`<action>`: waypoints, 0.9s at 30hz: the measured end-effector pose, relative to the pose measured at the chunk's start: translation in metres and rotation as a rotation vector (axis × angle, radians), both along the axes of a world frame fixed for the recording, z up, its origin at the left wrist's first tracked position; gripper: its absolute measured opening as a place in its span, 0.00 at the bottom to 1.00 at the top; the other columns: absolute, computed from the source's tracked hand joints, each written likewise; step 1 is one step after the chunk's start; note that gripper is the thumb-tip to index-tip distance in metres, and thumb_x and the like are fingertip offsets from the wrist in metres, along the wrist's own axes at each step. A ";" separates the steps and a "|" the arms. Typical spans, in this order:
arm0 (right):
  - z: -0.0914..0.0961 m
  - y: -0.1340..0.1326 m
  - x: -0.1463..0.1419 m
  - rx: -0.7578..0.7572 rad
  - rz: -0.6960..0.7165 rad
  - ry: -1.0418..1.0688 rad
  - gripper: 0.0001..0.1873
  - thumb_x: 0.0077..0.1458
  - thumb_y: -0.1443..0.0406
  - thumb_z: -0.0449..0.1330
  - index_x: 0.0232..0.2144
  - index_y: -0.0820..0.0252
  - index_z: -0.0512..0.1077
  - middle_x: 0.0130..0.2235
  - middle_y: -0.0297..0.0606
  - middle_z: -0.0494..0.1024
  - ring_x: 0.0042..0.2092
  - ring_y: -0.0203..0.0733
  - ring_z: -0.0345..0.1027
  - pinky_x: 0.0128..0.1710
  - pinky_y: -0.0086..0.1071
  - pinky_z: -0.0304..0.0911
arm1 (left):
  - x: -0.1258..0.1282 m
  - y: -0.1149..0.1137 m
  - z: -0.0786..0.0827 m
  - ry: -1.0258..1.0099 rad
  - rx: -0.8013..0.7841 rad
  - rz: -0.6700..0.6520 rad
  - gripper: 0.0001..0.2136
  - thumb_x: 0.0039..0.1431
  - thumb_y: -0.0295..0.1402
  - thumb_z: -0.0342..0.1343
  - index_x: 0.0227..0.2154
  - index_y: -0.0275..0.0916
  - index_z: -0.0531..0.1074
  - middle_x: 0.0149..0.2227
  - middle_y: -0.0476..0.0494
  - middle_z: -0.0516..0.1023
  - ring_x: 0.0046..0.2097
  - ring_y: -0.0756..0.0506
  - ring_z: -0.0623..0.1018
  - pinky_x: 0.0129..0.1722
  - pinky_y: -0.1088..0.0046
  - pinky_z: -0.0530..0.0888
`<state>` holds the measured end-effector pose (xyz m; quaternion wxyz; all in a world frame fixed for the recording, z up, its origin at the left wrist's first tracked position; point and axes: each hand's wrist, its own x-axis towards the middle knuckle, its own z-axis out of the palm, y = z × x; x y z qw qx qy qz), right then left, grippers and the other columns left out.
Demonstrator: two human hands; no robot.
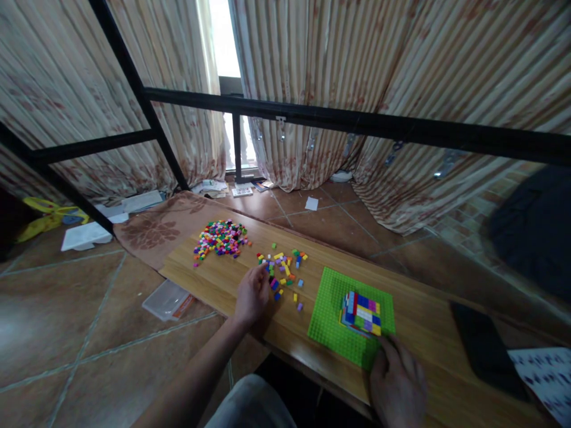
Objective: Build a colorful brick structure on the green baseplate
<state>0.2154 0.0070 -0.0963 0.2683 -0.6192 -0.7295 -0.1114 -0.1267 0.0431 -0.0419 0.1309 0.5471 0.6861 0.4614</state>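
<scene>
loose bricks and a small brick structure on a wooden bench (426, 333), seen from the wearer's head. the brick structure (366, 314), capped in blue, yellow, white, purple and red, stood on a green baseplate (322, 318), right of the bench's middle; this broad plate probably served to keep its lowest course fixed. the scattered bricks (288, 269) lay thinly spread between the plate and a dense brick heap (222, 238), an arrangement that seemed to let single pieces be told apart and reached by the left hand (254, 291). that hand was narrow, its fingers curled together at the edge of the scatter; whether a piece was pinched there could not be told. the right hand (398, 380) bent its fingers over the plate's near corner, beside the structure, perhaps to steady it. its fingertips were dim and partly hidden, so neither its grip nor any contact with the structure could be made out.

the structure's far side was out of sight, and the studs of single bricks were too small to resolve. a dark flat object (484, 345) was blurred, its kind uncertain; the printed sheet (542, 371) beside it was unreadable and cut off by the frame's edge.
</scene>
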 end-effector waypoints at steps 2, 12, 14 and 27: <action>0.001 0.000 -0.001 0.004 0.002 0.001 0.21 0.60 0.61 0.45 0.46 0.66 0.73 0.49 0.53 0.74 0.50 0.54 0.65 0.49 0.46 0.60 | -0.011 0.008 0.003 -0.036 0.023 0.092 0.16 0.59 0.27 0.49 0.50 0.38 0.70 0.39 0.44 0.76 0.37 0.48 0.75 0.40 0.70 0.74; -0.001 -0.001 0.000 -0.007 -0.009 0.017 0.22 0.60 0.60 0.45 0.46 0.66 0.73 0.50 0.52 0.74 0.49 0.54 0.65 0.49 0.46 0.60 | -0.053 0.028 -0.001 0.241 -0.191 0.051 0.16 0.55 0.25 0.51 0.45 0.38 0.75 0.42 0.42 0.75 0.39 0.47 0.76 0.42 0.71 0.73; 0.000 -0.001 -0.001 -0.001 -0.005 0.020 0.23 0.60 0.60 0.45 0.45 0.66 0.73 0.49 0.53 0.74 0.48 0.54 0.65 0.49 0.46 0.60 | -0.050 0.034 -0.003 0.323 -0.225 -0.011 0.16 0.56 0.25 0.50 0.46 0.39 0.75 0.44 0.42 0.75 0.42 0.46 0.76 0.44 0.71 0.72; 0.008 -0.003 -0.008 -0.041 -0.050 0.071 0.20 0.61 0.62 0.46 0.46 0.64 0.73 0.50 0.50 0.74 0.50 0.52 0.63 0.49 0.45 0.59 | -0.045 0.032 0.001 0.385 -0.205 -0.052 0.11 0.58 0.25 0.49 0.39 0.38 0.75 0.41 0.40 0.76 0.42 0.43 0.76 0.44 0.68 0.72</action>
